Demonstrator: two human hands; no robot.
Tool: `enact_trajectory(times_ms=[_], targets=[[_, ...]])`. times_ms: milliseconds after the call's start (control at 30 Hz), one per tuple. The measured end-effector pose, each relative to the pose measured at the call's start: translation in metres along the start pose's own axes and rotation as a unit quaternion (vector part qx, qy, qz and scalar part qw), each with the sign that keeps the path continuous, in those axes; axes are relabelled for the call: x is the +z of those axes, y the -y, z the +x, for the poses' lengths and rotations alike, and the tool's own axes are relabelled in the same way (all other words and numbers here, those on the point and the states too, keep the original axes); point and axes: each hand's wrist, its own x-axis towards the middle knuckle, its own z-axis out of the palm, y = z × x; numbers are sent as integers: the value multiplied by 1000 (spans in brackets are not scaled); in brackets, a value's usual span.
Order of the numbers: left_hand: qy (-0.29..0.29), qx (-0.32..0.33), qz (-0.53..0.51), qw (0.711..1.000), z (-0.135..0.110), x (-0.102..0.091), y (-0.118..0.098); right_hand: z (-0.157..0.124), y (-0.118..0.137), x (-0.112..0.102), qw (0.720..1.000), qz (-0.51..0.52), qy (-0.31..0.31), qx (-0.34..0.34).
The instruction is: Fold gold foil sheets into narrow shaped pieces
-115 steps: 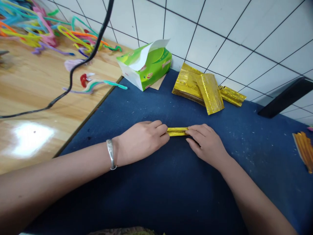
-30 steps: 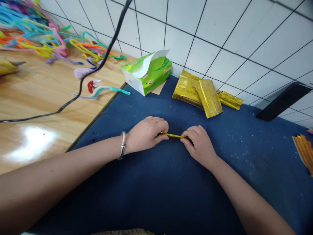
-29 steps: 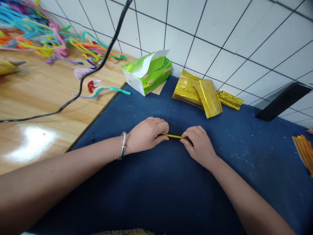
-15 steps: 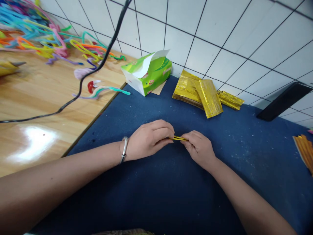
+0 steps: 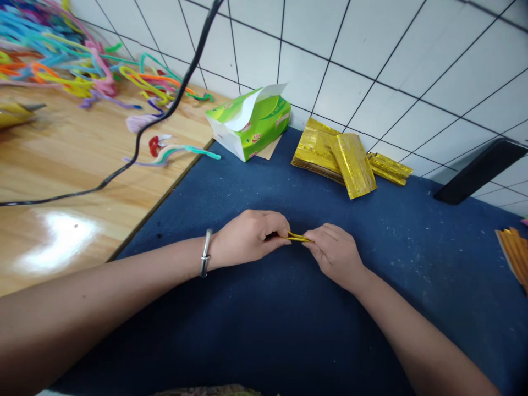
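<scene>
A narrow folded strip of gold foil paper spans the gap between my two hands, low over the dark blue table. Its left end is pinched between the thumb and fingers of my left hand, which has a silver bangle on the wrist. Closed on the right end is my right hand. Both ends of the strip are hidden by the fingers. Beyond the hands lies a stack of gold foil paper, with a loose gold sheet leaning across it.
A green tissue pack stands by the tiled wall. Folded gold pieces lie beside the stack, and a black slab leans at right. Colourful pipe cleaners cover the wooden table; a black cable crosses the view.
My left hand has shifted slightly left and down, its fingers more curled on the gold strip. My right hand has moved a little left and lower, still gripping the other end.
</scene>
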Motion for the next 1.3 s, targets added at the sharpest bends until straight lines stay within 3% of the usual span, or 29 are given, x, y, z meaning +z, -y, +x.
enact_trajectory(times_ms=[167,433,700,967,1133,1300], targets=[[19,-9,31,999,0,-2,-2,-2,0,0,1000,-14,3,10],[-43,55,15,997,-3,1,3,0,-7,1,999,28,-21,17],[-85,88,24,992,-3,1,1,0,-7,2,1000,9,0,3],[-80,46,-9,996,-3,1,-4,0,-1,0,1000,-9,-24,6],[-71,-27,-30,997,-1,3,-1,-1,-5,0,999,-32,-17,-8],[-16,37,28,999,2,8,2,4,-6,3,998,-52,-16,-24]])
